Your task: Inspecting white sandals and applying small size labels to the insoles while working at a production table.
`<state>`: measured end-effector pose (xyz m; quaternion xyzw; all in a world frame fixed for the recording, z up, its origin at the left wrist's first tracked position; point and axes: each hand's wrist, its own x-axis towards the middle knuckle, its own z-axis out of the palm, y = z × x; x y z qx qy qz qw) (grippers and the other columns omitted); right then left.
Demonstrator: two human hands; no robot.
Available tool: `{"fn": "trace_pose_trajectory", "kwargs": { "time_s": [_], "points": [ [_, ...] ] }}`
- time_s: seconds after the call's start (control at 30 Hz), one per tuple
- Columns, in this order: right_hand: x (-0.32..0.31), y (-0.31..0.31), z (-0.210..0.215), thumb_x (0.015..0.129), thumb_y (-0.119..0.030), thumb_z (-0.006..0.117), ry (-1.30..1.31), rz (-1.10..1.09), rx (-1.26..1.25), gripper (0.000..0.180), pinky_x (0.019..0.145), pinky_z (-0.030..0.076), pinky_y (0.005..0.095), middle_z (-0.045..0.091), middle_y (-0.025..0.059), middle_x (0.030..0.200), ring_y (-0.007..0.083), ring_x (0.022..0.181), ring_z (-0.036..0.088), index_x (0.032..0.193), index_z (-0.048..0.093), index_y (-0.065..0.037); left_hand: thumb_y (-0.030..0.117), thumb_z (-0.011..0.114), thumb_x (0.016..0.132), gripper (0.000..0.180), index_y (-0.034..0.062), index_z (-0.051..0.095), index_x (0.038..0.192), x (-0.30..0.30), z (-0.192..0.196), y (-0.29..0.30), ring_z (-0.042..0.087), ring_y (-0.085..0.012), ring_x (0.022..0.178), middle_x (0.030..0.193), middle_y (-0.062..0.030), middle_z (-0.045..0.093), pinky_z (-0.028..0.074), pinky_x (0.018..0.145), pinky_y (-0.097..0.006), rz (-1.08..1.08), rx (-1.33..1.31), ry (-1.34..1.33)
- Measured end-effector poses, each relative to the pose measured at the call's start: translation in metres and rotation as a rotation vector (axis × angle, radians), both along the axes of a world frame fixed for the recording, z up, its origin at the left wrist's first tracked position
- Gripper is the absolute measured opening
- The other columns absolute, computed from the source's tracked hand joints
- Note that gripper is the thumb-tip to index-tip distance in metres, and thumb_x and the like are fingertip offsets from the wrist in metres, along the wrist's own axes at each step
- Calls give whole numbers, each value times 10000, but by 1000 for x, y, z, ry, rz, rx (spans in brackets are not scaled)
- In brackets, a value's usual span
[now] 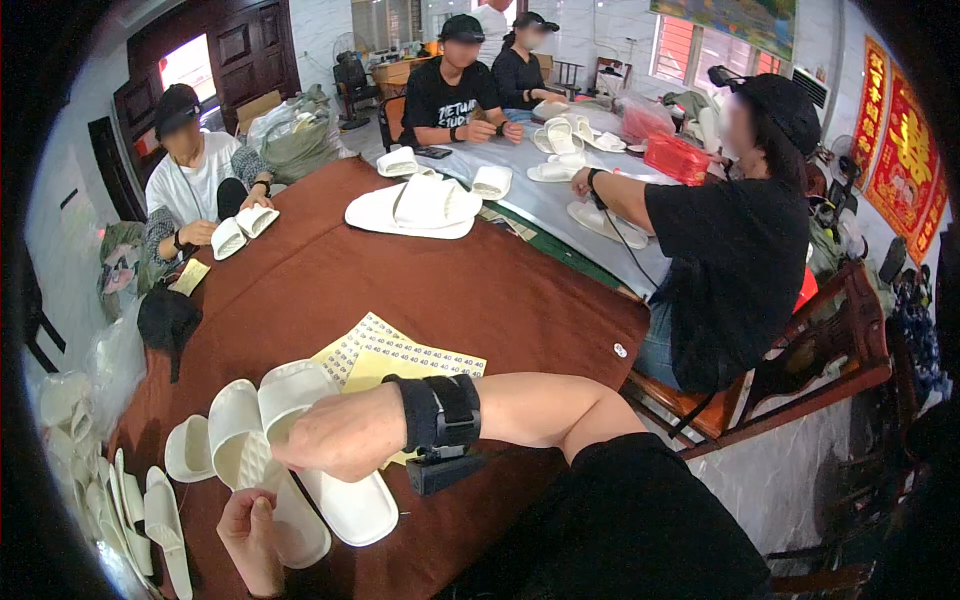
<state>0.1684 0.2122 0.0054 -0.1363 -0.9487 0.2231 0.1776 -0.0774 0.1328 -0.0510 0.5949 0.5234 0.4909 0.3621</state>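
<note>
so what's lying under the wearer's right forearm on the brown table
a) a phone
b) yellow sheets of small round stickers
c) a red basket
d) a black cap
b: yellow sticker sheets lie on the brown table just beyond the right hand, beside the white slippers.

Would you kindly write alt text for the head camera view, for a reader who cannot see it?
Two bare hands work on a pair of white slippers on a brown-covered table: the right hand rests on them, the left hand touches one from below. Yellow sticker sheets lie behind, and other seated people handle white slippers.
</note>
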Motion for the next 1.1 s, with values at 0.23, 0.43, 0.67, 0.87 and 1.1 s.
{"fn": "trace_pose_trajectory", "kwargs": {
  "time_s": [0.23, 0.43, 0.67, 0.87, 1.1],
  "points": [
    [3, -6, 9, 785, 13, 529, 7, -85, 44, 112, 676, 456, 461, 589, 200, 834, 393, 799, 593, 894, 503, 22, 71, 576, 901, 115, -31, 627, 888, -9, -6, -3, 545, -104, 760, 803, -26, 615, 425, 718, -240, 10, 25, -53],
    [3, 16, 2, 806, -52, 541, 17, -60, 18, 126, 695, 478, 449, 593, 189, 861, 387, 825, 591, 927, 514, -35, 114, 581, 898, 183, -32, 649, 812, -18, -10, -5, 557, -101, 727, 779, -27, 621, 438, 663, -246, 161, -24, 96],
    [2, 26, 1, 873, -17, 512, -134, 6, -207, 92, 663, 466, 335, 571, 91, 803, 216, 720, 568, 965, 513, -22, 104, 590, 913, 152, -30, 658, 937, -10, -6, 12, 588, -81, 817, 861, -23, 662, 466, 753, -222, 95, -47, -87],
    [-14, 16, -15, 870, -26, 506, -268, 49, -271, 79, 670, 466, 387, 593, 133, 801, 293, 753, 595, 948, 517, -21, 123, 594, 917, 160, -21, 658, 948, -13, -6, 1, 580, -62, 811, 866, -13, 659, 465, 748, -212, 54, -71, -151],
    [-16, 10, -27, 808, 3, 503, -325, 11, -151, 132, 687, 466, 457, 610, 198, 826, 402, 819, 604, 938, 522, -10, 126, 580, 926, 147, -1, 653, 937, -10, -3, 0, 570, -82, 813, 859, -13, 647, 452, 777, -237, 33, -111, -124]
  ]
}}
